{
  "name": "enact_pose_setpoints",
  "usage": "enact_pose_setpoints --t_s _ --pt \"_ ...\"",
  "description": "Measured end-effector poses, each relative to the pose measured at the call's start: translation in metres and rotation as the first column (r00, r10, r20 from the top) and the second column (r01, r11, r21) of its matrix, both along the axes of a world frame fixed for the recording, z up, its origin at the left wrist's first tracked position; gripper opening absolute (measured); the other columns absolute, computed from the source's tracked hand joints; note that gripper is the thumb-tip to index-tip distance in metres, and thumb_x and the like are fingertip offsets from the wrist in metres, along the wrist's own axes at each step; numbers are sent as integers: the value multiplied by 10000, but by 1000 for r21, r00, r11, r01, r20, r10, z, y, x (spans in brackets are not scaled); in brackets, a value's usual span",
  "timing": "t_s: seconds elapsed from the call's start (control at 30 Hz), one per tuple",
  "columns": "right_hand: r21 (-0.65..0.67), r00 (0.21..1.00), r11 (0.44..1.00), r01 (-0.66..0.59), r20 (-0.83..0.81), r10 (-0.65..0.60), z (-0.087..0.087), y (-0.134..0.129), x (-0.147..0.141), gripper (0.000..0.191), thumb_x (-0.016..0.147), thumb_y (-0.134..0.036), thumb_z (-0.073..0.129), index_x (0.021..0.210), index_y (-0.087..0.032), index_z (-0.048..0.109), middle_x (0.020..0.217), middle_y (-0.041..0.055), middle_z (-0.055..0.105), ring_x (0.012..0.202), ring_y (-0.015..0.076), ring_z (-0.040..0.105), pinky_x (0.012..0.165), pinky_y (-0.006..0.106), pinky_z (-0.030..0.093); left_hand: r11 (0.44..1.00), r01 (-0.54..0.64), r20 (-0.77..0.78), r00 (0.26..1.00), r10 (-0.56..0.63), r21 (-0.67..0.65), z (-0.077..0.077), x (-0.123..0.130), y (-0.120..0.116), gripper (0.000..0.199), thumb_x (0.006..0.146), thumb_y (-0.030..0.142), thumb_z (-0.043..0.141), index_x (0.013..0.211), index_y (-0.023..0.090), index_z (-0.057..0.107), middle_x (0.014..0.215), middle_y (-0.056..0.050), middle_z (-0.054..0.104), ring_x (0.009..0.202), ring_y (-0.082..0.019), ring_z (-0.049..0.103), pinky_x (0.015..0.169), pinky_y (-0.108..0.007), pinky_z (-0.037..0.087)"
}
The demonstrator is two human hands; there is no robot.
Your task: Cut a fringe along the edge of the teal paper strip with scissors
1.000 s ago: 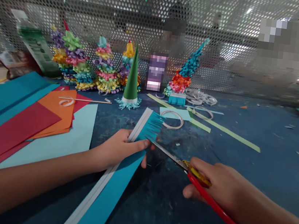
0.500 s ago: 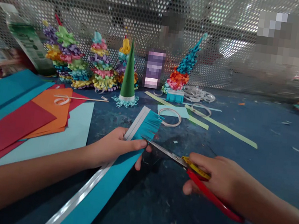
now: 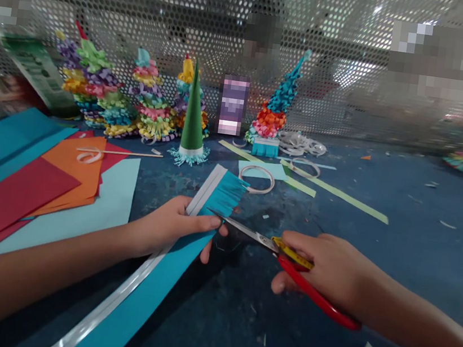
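Observation:
My left hand (image 3: 191, 222) pinches a long blue paper strip (image 3: 165, 284), thumb on top and fingertips showing beneath it. Along the strip's left side runs a white and silvery tape band, and its far end is cut into fine fringe. In my right hand (image 3: 330, 266) are scissors (image 3: 249, 233) with red and yellow handles. Their blades point left and lie over the strip just beyond my left thumb, at the near end of the fringe. Past the strip stands a green paper cone (image 3: 194, 120) with light-blue fringe round its base.
Blue, red, orange and pale-blue sheets (image 3: 114, 203) overlap at the left, with a thin stick (image 3: 131, 153) on them. Several fringed colourful cones (image 3: 152, 95), a tilted bottle (image 3: 36, 68) and a phone (image 3: 232, 105) line the mesh. Tape rings (image 3: 258, 180) and green strips (image 3: 351, 203) lie beyond my hands.
The scissor blades have slid a little further across the strip, and the handles have drawn closer together. The whole view has shifted slightly, so things appear further left.

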State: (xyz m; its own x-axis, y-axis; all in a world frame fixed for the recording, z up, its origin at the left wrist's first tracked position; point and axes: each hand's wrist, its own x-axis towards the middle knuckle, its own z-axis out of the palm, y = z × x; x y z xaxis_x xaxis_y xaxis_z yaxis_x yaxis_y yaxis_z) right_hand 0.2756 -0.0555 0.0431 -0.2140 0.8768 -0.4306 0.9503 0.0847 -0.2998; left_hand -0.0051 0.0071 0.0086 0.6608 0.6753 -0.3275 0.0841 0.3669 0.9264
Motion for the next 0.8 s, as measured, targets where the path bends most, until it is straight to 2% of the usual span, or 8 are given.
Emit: enact_pose_setpoints --t_s 0.13,0.33,0.47,0.57,0.7,0.8 --pt "-6 999 1000 -24 -31 24 1 0 0 308 936 -475 687 771 -276 519 743 0 746 691 240 693 578 307 365 1000 -8 2 1000 8 -9 2 1 0 348 874 484 845 915 143 786 580 -35 759 568 -166 677 632 -266 541" --pt "-18 1000 1000 -16 -26 15 0 -5 -1 356 858 -540 755 821 -288 507 711 0 717 624 263 694 549 314 376 1000 10 -7 1000 -10 -17 3 2 0 361 849 490 869 908 145 783 588 -39 769 545 -167 671 585 -257 518" --pt "-50 1000 999 7 -26 -9 5 -6 -6 233 922 -443 682 818 -286 546 756 12 780 664 267 745 556 304 423 1000 11 -3 1000 -11 -16 2 1 -1 356 833 481 889 889 143 788 572 -27 762 543 -164 679 591 -250 527" --pt "-63 999 998 9 -41 -11 7 -6 -10 214 968 -430 627 824 -284 567 800 9 814 660 245 755 538 284 436 1000 4 5 1000 -4 -14 1 1 -1 361 837 483 883 900 140 792 569 -28 761 527 -160 670 556 -237 514" --pt "-42 999 999 8 -39 -10 5 -4 -9 189 966 -393 626 830 -284 553 796 13 810 718 261 764 584 297 459 1000 -8 35 999 8 -10 2 1 -1 361 838 481 879 899 135 794 586 -41 770 538 -158 670 564 -238 517" --pt "-27 999 1000 -16 -33 15 3 -6 -4 217 916 -401 671 813 -285 520 774 16 778 725 277 743 604 318 433 1000 -1 54 999 1 -16 4 2 -2 370 819 481 896 877 128 803 631 -70 794 578 -174 700 580 -246 530"
